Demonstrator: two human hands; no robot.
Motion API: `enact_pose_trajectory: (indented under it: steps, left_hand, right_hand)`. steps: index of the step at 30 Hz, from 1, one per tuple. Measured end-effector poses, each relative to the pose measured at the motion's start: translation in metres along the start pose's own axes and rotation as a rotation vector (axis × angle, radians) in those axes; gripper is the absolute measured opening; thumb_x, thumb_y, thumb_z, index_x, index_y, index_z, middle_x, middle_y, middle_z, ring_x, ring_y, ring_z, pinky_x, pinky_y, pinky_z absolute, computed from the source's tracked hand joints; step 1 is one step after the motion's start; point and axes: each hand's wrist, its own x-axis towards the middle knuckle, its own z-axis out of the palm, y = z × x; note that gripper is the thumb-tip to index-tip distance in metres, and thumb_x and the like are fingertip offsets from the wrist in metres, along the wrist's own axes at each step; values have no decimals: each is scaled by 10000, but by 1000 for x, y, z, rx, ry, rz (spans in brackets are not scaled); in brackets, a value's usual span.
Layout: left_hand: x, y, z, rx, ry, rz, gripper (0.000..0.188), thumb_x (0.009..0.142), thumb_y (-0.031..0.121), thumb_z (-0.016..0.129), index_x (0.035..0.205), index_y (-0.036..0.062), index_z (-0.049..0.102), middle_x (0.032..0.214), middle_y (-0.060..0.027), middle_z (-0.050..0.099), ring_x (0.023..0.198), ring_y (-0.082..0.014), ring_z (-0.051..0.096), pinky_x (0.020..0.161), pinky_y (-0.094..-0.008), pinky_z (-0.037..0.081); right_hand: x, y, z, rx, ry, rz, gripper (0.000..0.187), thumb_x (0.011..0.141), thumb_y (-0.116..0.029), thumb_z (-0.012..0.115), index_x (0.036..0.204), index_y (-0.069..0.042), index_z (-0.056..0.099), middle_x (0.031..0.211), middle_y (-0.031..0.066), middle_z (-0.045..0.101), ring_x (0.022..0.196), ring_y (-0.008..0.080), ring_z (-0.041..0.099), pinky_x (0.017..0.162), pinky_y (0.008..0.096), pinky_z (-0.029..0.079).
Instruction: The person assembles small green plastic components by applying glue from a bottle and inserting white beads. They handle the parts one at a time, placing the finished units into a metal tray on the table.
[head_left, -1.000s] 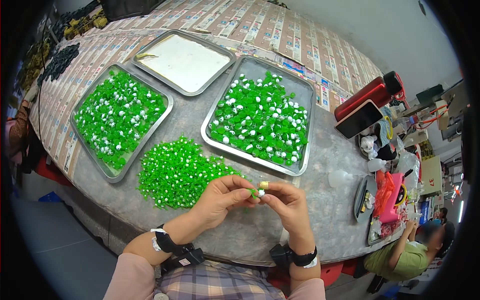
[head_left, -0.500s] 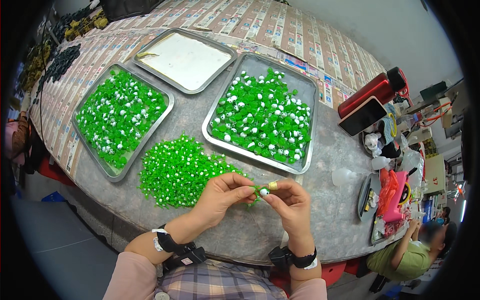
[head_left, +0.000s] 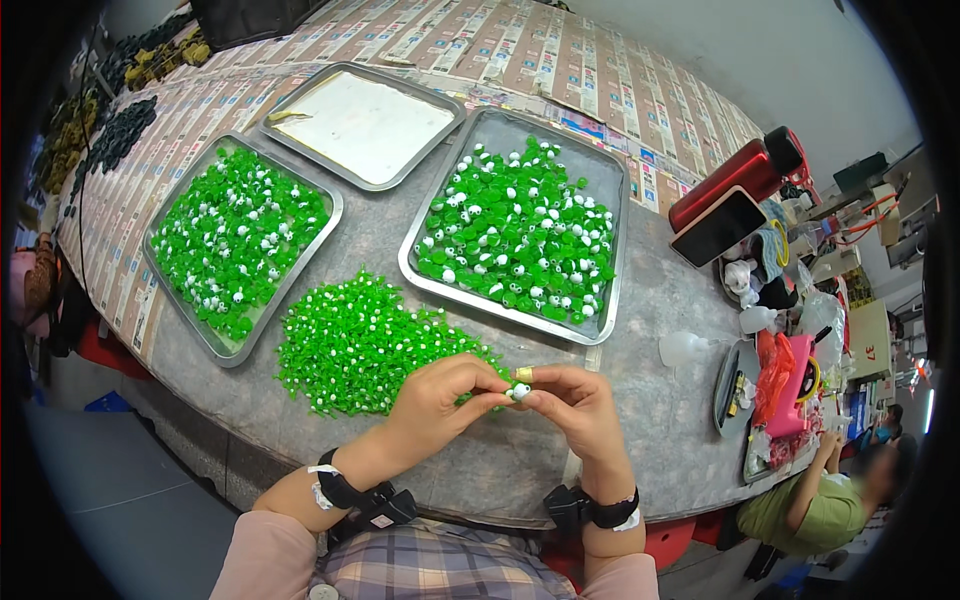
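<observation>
Close to the table's near edge, my left hand (head_left: 450, 398) and my right hand (head_left: 580, 412) meet fingertip to fingertip. Between them is a small white ball-shaped piece with dark spots (head_left: 519, 391), pinched by the thumb and finger of my right hand. My left thumb and index finger press together against its left side; what sits inside that pinch is hidden. A yellow band wraps one right fingertip. Just beyond my left hand spreads a loose pile of small green pieces with white bits (head_left: 370, 345).
Two metal trays, one at left (head_left: 337, 225) and one at right (head_left: 408, 262), hold green pieces with white balls. Behind them lies a white-lined tray (head_left: 370, 125). A red bottle (head_left: 725, 185), phone (head_left: 718, 226) and pink holder (head_left: 793, 390) stand right; a person in green (head_left: 800, 515) sits beyond.
The white piece has turned and sits slightly lower and further left between my fingertips. My hands have drawn closer together, covering the green that showed beside it.
</observation>
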Motion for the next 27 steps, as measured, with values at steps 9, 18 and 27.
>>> enact_pose_trajectory:
  steps: [9, 18, 27]
  left_hand:
    - [2, 5, -4, -216, 74, -271, 82, 712, 59, 627, 765, 22, 576, 739, -61, 580, 643, -148, 562, 562, -249, 450]
    - [10, -21, -118, -1519, 840, -82, 220, 846, 147, 464, 1004, -6, 467, 812, -42, 521, 692, -95, 523, 633, -182, 497]
    - [12, 13, -24, -890, 155, -525, 171, 817, 149, 535, 925, 16, 536, 694, -4, 536, 561, -51, 490, 502, -173, 417]
  right_hand:
    - [9, 1, 3, 106, 23, -11, 207, 758, -37, 585, 951, 35, 562, 846, 87, 606, 743, 117, 578, 654, 210, 459]
    - [6, -2, -10, -974, 17, -131, 125, 665, -84, 638, 762, -27, 583, 718, 67, 569, 597, 161, 547, 544, 266, 429]
    - [8, 9, -8, -1035, -11, -137, 109, 666, -108, 614, 715, -36, 548, 676, 83, 528, 658, 246, 527, 577, 335, 416]
